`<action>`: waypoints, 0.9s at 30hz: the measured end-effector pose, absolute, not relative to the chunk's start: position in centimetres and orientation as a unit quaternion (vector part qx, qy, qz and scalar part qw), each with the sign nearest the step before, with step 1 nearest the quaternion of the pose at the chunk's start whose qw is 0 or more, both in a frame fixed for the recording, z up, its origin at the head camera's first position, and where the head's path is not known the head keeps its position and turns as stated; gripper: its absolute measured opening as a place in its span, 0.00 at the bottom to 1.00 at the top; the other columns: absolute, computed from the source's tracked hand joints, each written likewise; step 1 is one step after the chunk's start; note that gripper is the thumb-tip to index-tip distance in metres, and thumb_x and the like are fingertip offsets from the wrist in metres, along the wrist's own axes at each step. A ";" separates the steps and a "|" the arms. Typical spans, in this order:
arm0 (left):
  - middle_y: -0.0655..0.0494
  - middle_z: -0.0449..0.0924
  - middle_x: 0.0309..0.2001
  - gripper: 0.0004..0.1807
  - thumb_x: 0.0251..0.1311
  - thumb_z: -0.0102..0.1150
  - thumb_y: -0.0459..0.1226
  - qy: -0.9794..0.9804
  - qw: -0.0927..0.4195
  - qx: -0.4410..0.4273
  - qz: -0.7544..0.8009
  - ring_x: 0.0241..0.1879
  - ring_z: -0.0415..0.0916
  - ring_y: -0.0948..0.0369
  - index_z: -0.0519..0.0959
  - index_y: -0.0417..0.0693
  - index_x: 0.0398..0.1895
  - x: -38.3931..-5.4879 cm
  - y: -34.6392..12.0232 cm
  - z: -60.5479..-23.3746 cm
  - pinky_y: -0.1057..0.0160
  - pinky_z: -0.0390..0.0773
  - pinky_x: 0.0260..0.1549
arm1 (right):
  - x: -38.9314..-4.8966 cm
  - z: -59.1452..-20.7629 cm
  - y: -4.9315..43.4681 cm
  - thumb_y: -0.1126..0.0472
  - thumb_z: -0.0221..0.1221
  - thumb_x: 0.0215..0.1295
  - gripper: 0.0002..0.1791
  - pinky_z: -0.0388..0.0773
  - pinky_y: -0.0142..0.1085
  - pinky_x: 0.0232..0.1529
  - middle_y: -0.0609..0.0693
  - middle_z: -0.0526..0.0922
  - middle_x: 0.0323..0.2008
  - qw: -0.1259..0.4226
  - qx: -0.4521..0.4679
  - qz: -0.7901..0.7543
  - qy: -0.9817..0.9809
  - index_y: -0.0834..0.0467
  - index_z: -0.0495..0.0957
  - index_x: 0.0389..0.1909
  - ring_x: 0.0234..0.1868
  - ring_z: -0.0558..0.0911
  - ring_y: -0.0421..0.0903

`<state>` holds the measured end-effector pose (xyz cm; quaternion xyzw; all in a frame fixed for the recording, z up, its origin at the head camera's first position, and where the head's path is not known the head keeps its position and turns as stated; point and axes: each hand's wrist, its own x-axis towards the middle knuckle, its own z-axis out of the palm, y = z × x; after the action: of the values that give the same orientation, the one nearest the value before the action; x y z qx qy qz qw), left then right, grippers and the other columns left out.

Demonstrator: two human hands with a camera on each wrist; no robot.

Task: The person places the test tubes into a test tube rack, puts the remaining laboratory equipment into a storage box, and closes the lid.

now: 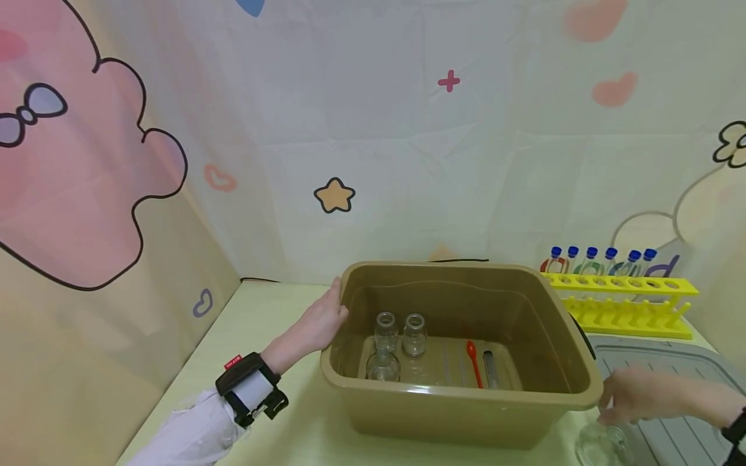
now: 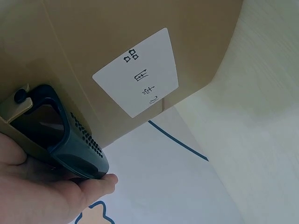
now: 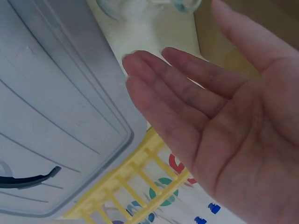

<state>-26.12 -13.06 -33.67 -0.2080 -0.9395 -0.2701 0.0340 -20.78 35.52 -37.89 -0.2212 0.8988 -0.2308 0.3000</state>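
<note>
A brown plastic bin (image 1: 443, 414) stands on the table. My left hand (image 1: 317, 320) grips its left side, where the left wrist view shows a dark handle (image 2: 77, 144) against the palm and fingers. Inside the bin are two clear glass bottles (image 1: 415, 335), a rounded glass vessel (image 1: 383, 367), a red spoon (image 1: 474, 364), a grey-topped clear tube (image 1: 490, 370) and thin clear rods. Off the bin's front right corner, my right hand (image 1: 641, 393) hovers near a clear round glass vessel (image 1: 603, 445); in the right wrist view its fingers look relaxed, with nothing held.
Behind the right side stands a yellow rack (image 1: 629, 318) with several blue-capped test tubes (image 1: 610, 259). A grey ridged lid (image 1: 658, 353) lies on the right, beneath my right hand. A white label (image 2: 140, 74) is stuck to the bin's side. Patterned cloth hangs behind the table.
</note>
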 end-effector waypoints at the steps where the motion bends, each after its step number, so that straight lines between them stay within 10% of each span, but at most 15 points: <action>1: 0.26 0.54 0.59 0.29 0.62 0.38 0.29 -0.939 0.035 -0.209 -0.270 0.58 0.56 0.41 0.45 0.19 0.61 -26.1 -13.1 -33.6 0.50 0.58 0.54 | -20.4 -37.9 35.3 0.57 0.62 0.56 0.08 0.68 0.30 0.17 0.43 0.75 0.19 0.310 -0.206 -0.229 0.900 0.56 0.80 0.32 0.16 0.69 0.36; 9: 0.25 0.54 0.59 0.29 0.62 0.38 0.29 -0.938 0.035 -0.208 -0.274 0.58 0.56 0.41 0.45 0.19 0.61 -26.2 -13.1 -33.5 0.49 0.57 0.54 | -18.6 -36.5 33.0 0.58 0.64 0.53 0.11 0.71 0.29 0.16 0.51 0.75 0.14 0.344 -0.086 -0.216 0.910 0.58 0.72 0.25 0.13 0.72 0.40; 27: 0.27 0.52 0.61 0.29 0.63 0.38 0.29 -0.938 0.033 -0.204 -0.278 0.60 0.53 0.43 0.45 0.19 0.62 -26.1 -12.9 -33.6 0.51 0.56 0.55 | -18.0 -37.3 33.5 0.68 0.60 0.52 0.10 0.64 0.26 0.08 0.42 0.68 0.11 0.310 -0.221 -0.291 0.877 0.59 0.67 0.29 0.09 0.63 0.33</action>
<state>-26.14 -12.91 -33.59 -0.2043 -0.9379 -0.2785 0.0325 -18.03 33.47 -37.27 -0.2210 0.8774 -0.2915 0.3105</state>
